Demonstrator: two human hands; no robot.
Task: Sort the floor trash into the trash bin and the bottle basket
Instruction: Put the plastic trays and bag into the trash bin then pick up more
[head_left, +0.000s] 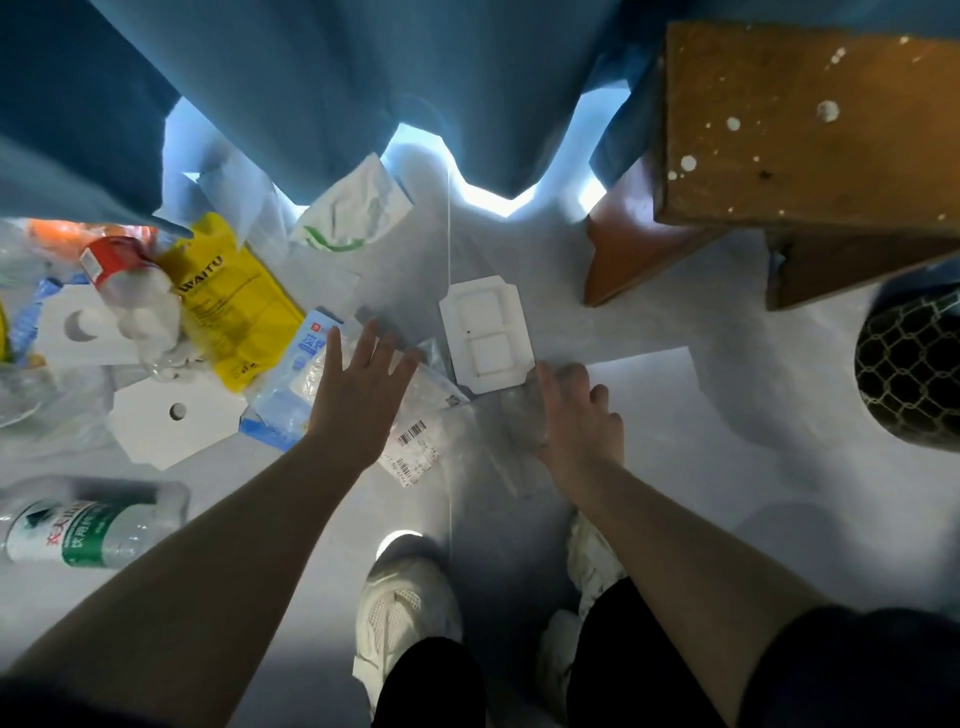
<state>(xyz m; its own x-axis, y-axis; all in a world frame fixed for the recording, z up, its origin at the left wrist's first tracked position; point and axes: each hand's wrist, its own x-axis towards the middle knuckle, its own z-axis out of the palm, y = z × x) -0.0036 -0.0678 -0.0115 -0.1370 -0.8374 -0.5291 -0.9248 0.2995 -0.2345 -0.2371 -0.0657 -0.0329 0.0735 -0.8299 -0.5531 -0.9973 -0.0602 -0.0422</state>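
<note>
Pale grey floor, blue curtain hem behind it, litter spread across the left half. Reference point: white tray (485, 332), lying flat near the middle of the floor.

- Left hand (358, 395): just left of the tray, on the person's side of it. Fingers straight and spread wide, gripping nothing. Poised over the clear plastic bag (441, 415) and the blue-and-white packet (298, 374). Contact with either cannot be confirmed.
- Right hand (576, 415): below the tray's near right corner. Fingers curled, thumb (545, 376) pressed down on clear film. The film is glare-washed but appears to be the same bag's edge, so the hand is read as gripping the bag.
- Clear plastic bag: runs out from under the tray's near edge, barcode labels facing up.
- Mesh bin (914, 364): well to the tray's right, partly out of view.
- Water bottle (88, 530): far left of the tray and nearer the person, lying on its side.

Risks, as judged:
1. Film is slack and slick, so a one-edge grip may slide off as the bag lifts.
2. The tray's corner overlaps the bag, so a pull could drag or flip the tray.
3. The packet touches the bag's left side and may trail along.
4. The bottle could be swept up with the wrappers and end up in the wrong container.
</note>
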